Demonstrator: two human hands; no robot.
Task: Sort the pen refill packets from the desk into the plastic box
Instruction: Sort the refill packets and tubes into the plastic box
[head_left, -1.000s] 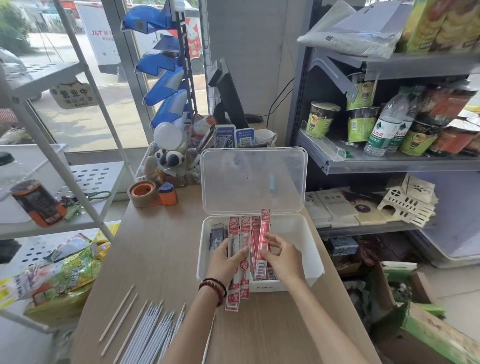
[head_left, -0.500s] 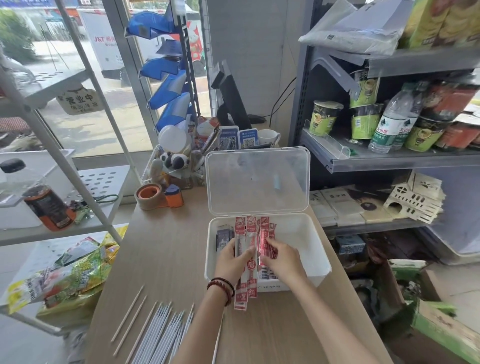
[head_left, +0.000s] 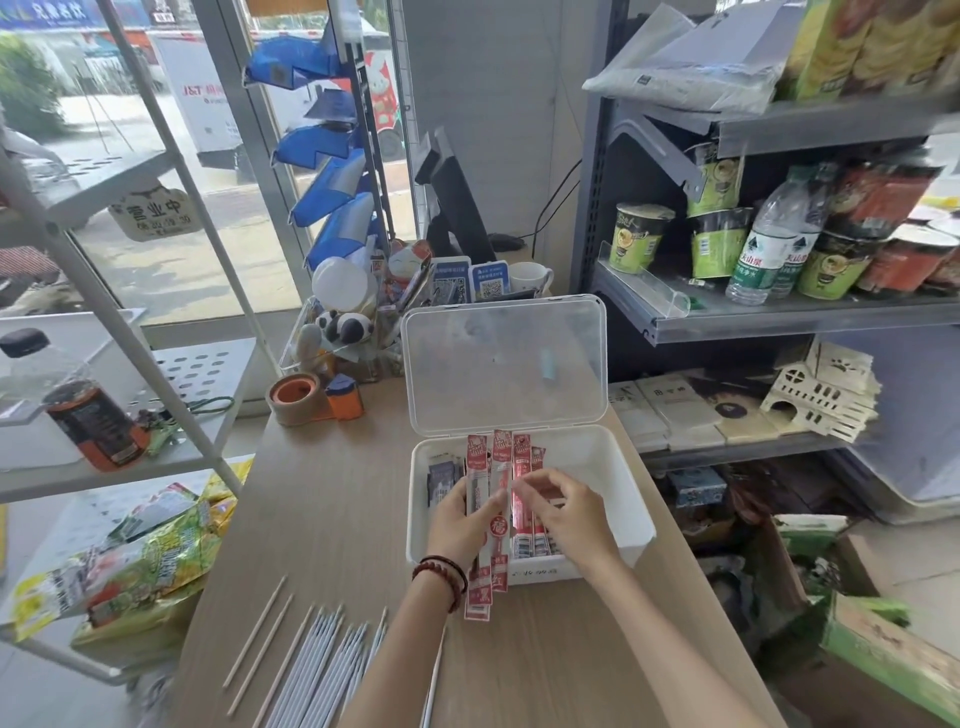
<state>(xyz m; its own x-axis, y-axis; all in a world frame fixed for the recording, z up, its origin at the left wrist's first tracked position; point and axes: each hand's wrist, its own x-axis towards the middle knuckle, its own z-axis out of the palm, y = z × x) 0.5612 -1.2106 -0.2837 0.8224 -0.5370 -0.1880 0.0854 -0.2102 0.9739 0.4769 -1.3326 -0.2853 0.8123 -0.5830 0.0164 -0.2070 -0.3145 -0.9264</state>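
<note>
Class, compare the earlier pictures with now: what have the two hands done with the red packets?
The right hand eased its grip; blurred fingers hover by the red packets, contact unclear. The left hand still holds them over the plastic box, lid open.

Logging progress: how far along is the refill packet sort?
Done: red packets and dark packets lie in the open plastic box. In hand: left hand grips a red bunch overhanging the front wall; right hand is at the packets inside, grip unclear. Left: settle that bunch in. On the desk, loose white refills, no packets seen.
</note>
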